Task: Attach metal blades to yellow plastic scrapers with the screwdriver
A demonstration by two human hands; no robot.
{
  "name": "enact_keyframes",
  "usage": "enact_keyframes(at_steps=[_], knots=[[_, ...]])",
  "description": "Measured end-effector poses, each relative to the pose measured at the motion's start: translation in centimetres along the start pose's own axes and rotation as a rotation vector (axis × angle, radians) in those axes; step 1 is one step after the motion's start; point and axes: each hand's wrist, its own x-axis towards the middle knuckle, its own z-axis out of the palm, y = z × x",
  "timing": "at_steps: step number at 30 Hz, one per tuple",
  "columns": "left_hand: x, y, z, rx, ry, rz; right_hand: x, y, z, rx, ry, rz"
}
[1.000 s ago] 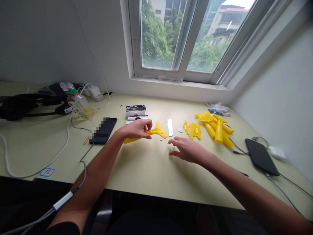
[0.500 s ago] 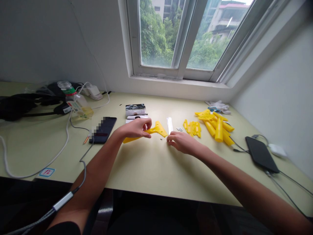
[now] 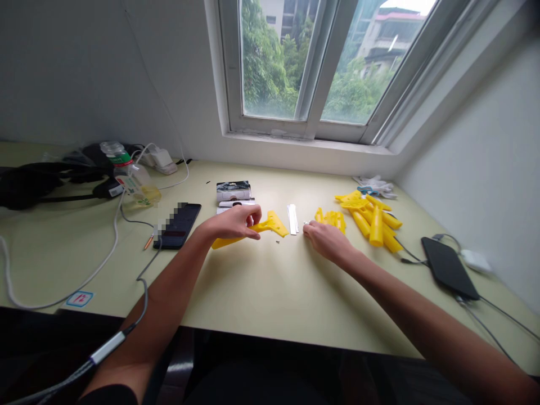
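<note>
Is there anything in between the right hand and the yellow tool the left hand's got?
Yes, the white strips lie on the table between the right hand and the head of the yellow tool in the left hand. They look flat, so a hand could probably pass over them.

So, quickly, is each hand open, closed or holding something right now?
Left hand: closed, holding a yellow tool.
Right hand: at the small parts; whether it has closed on any cannot be told.
</note>
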Motion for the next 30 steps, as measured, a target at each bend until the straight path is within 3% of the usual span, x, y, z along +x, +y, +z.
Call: enact_keyframes(at_steps=[7,12,15,26,30], knots=[[-0.1,-0.1,-0.2,-0.034,0.035,-0.019,0.0,-1.3,-1.1,-0.021,0.031,0.010],[-0.1,-0.7,-0.5,-0.051,0.121,-0.033,-1.5,-4.3,-1.8,0.068,0.057,-0.254],[-0.1,-0.9,-0.6,-0.060,0.126,-0.043,-1.9,-5.6,-1.6,0.060,0.064,-0.323],[-0.1,-0.8,-0.4,-0.038,0.119,-0.058,0.3,-6.0,-2.0,-0.009,-0.049,-0.167],[0.1,-0.5,-0.1,-0.069,0.149,-0.058,-0.4,-6.3,-3.5,0.059,0.005,-0.102]])
